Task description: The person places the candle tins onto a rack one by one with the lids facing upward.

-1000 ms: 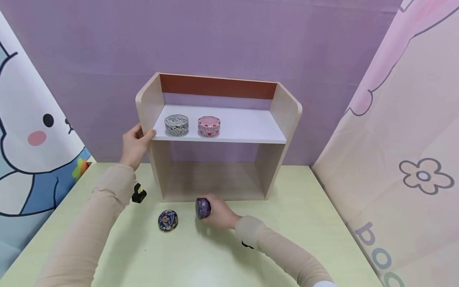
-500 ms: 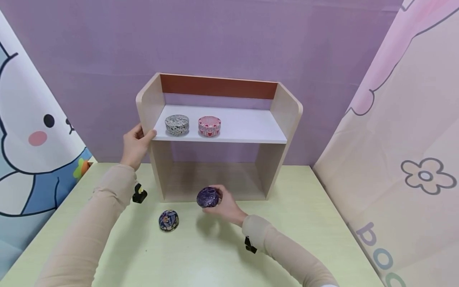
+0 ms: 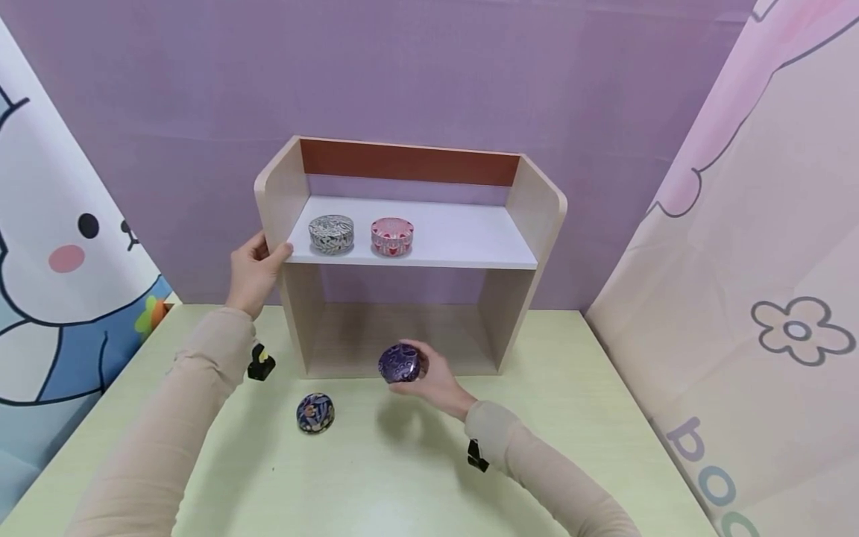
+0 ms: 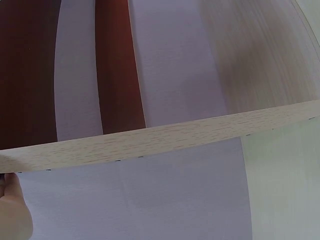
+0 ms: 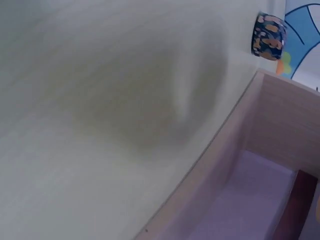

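A small two-tier wooden shelf point(image 3: 416, 373) stands on the table. My left hand point(image 3: 253, 277) grips its left side panel, thumb at the front edge by the white board point(image 3: 456, 235); the left wrist view catches part of this hand point(image 4: 14, 212) at the lower left. In my right hand point(image 3: 439, 382) is a round purple patterned tin point(image 3: 399, 363), held between thumb and fingers in front of the lower compartment, its shadow on the table below. A dark blue floral tin point(image 3: 315, 413) sits on the table to its left, also showing in the right wrist view point(image 5: 269, 37).
On the white board stand a black-and-white patterned tin point(image 3: 332, 234) and a pink-and-red one point(image 3: 392, 236), side by side towards the left. A purple backdrop point(image 3: 429, 74) hangs behind the shelf. Printed cloths flank the pale green table point(image 3: 322, 485).
My right hand has raised the purple tin from near the table, turned its round face towards the head camera and shifted it slightly right. The left hand has stayed on the shelf.
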A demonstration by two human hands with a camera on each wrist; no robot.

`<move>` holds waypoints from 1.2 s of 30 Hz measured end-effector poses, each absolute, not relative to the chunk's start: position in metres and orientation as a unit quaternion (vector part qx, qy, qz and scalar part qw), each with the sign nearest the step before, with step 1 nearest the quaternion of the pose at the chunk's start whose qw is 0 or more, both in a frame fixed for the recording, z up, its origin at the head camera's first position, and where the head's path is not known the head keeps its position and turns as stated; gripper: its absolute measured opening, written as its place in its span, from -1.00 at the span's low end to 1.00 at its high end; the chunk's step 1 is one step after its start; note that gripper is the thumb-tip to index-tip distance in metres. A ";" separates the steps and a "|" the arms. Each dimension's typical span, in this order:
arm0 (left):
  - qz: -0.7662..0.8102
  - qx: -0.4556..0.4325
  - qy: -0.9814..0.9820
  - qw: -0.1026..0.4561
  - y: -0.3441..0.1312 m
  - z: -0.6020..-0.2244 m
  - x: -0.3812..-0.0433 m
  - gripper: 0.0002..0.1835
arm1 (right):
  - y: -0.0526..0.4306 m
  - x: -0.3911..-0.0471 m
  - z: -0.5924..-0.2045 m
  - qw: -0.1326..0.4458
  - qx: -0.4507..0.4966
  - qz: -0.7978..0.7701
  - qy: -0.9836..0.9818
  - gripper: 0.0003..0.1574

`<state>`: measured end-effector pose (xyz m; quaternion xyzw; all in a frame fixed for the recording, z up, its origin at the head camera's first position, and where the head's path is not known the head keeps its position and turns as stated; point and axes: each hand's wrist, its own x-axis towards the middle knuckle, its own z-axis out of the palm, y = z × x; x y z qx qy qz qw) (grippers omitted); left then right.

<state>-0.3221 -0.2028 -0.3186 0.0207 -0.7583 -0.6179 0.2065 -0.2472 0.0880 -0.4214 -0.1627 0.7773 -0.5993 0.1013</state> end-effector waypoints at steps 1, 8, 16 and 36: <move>-0.618 0.020 -0.759 0.207 -0.203 -0.318 -0.322 -0.47 | 0.089 -0.247 -0.419 0.099 -0.166 -0.598 0.778 -0.06; -0.617 0.018 -0.760 0.203 -0.203 -0.317 -0.321 -0.47 | 0.098 -0.250 -0.402 0.073 -0.183 -0.596 0.778 -0.09; -0.616 0.016 -0.759 0.212 -0.203 -0.317 -0.321 -0.49 | 0.111 -0.252 -0.373 0.047 -0.183 -0.591 0.784 -0.12; -0.604 0.016 -0.773 0.195 -0.203 -0.317 -0.319 -0.46 | 0.146 -0.281 -0.291 -0.045 -0.195 -0.534 0.821 -0.14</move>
